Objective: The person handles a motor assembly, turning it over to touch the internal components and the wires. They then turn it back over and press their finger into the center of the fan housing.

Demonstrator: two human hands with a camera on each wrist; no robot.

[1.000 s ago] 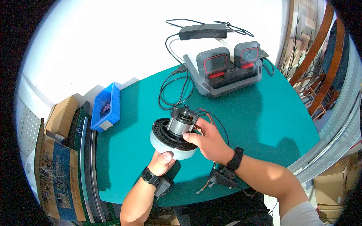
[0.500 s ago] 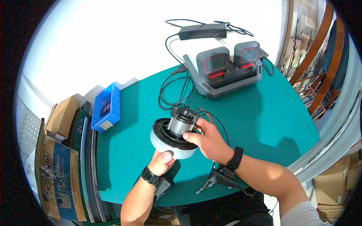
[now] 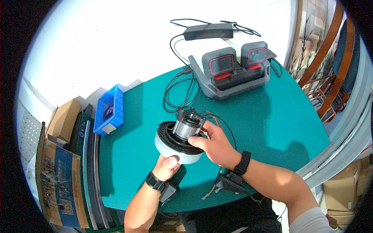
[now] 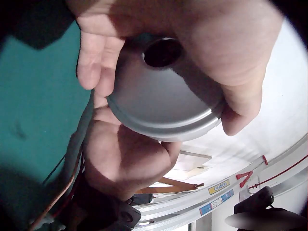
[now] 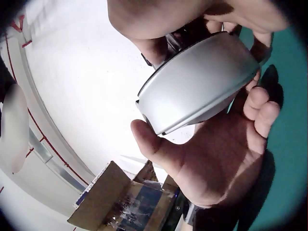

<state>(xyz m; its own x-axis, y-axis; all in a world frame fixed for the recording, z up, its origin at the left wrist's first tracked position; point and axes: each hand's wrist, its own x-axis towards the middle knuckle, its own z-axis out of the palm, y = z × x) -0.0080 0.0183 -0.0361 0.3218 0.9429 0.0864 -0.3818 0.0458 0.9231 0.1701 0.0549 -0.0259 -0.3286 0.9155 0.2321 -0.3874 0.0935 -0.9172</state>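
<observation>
A round light-grey housing (image 3: 176, 152) with a black perforated top is held above the table by my left hand (image 3: 168, 167), thumb on its near rim. On that top stands a silver motor (image 3: 184, 129) with a black bracket, and my right hand (image 3: 218, 149) grips it, thumb at its base. In the left wrist view the left hand (image 4: 221, 43) curls around the grey shell (image 4: 166, 98), which has a round hole. The right wrist view shows the shell's side (image 5: 202, 79) between the left hand (image 5: 207, 159) and the right hand (image 5: 159, 21). Right fingertips behind the motor are hidden.
On the green table (image 3: 248, 128), a grey case (image 3: 237, 87) with two red-trimmed modules stands at the back, beside looped black cable (image 3: 166, 95). A blue bin (image 3: 110, 110) is at the left edge, near cardboard boxes (image 3: 62, 182). A black adapter (image 3: 208, 32) lies behind.
</observation>
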